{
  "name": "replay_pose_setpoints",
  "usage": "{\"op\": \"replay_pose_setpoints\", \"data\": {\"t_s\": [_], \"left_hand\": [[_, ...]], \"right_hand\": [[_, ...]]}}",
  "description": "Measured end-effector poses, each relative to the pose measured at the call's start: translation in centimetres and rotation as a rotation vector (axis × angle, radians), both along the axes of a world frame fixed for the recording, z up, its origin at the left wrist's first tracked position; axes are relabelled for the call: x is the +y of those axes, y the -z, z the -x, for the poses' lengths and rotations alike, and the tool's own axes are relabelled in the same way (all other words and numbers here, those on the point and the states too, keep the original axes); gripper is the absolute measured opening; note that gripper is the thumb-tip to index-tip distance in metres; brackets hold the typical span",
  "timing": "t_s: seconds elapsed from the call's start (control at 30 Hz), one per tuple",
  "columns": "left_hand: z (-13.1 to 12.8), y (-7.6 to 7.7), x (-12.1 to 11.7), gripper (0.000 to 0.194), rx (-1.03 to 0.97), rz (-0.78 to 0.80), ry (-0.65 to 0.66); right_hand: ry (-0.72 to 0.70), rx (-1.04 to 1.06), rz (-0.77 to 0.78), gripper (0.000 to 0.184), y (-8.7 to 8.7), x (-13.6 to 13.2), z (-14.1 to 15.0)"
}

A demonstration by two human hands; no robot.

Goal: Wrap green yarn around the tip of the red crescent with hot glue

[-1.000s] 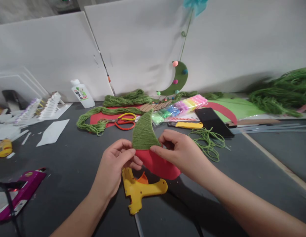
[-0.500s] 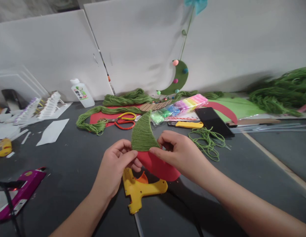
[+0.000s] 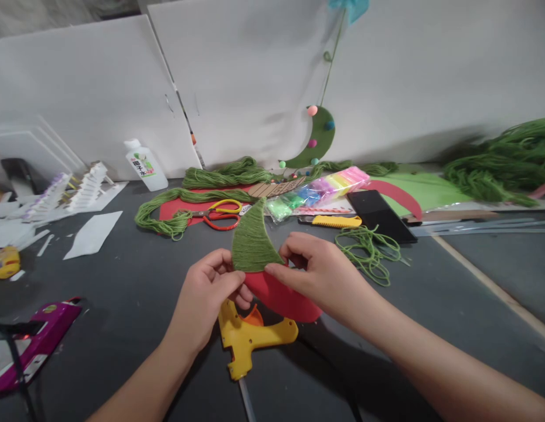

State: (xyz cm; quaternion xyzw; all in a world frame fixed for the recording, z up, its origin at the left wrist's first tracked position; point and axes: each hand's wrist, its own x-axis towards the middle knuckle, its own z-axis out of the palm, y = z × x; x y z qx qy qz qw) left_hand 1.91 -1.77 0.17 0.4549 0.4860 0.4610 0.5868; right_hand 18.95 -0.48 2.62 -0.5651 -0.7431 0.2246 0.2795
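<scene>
Between my hands is a red crescent-shaped cutout (image 3: 283,296), its upper part wrapped in rows of green yarn (image 3: 255,241) up to the pointed tip. My left hand (image 3: 208,293) pinches its left edge where the yarn meets the bare red. At the right edge, on the same line, my right hand (image 3: 310,264) pinches it with the thumb across the front. Fingers behind the cutout are partly hidden. Just below lies a yellow hot glue gun (image 3: 252,340) with an orange trigger and a glue stick in its end.
Behind are scissors (image 3: 222,215), a yellow box cutter (image 3: 336,221), a bag of coloured pompoms (image 3: 320,190), green yarn skeins (image 3: 226,174) and a black tablet-like slab (image 3: 380,217). Loose yarn (image 3: 371,255) lies right. A white bottle (image 3: 145,167) and a magenta device (image 3: 39,346) stand left.
The yarn-wrapped cutout has shifted very slightly left and down in my hands. Both hands keep their pinch, and the glue gun has stayed in place.
</scene>
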Motion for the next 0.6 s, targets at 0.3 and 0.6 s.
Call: {"op": "replay_pose_setpoints", "data": {"t_s": [0.3,0.6], "left_hand": [[0.08,0.09,-0.12,0.005,0.013,-0.010,0.020],[0.24,0.18,-0.07,0.004,0.018,-0.004,0.020]], "right_hand": [[0.000,-0.018,-0.001,0.026,0.11,0.05,-0.01],[-0.003,-0.012,0.003,0.026,0.11,0.02,-0.06]]}}
